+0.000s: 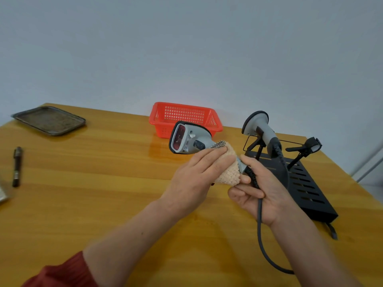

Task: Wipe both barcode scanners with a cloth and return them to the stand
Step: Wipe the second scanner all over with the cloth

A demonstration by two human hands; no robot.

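Note:
A grey barcode scanner (187, 139) with a red window hangs in the air above the table's middle. My right hand (257, 189) grips the bottom of its handle, where the grey cable (261, 228) leaves. My left hand (196, 175) wraps a peach waffle cloth (228, 172) around the handle, fingers laid over the cloth. A second grey scanner (259, 129) sits in a clip of the black stand (306, 183) at the right. The stand's other clip (310, 147) holds nothing.
A red plastic basket (184, 119) stands behind the held scanner near the wall. A metal tray (48, 120) lies at the far left corner, a dark pen (17, 165) at the left edge. The table's right edge runs just beyond the stand.

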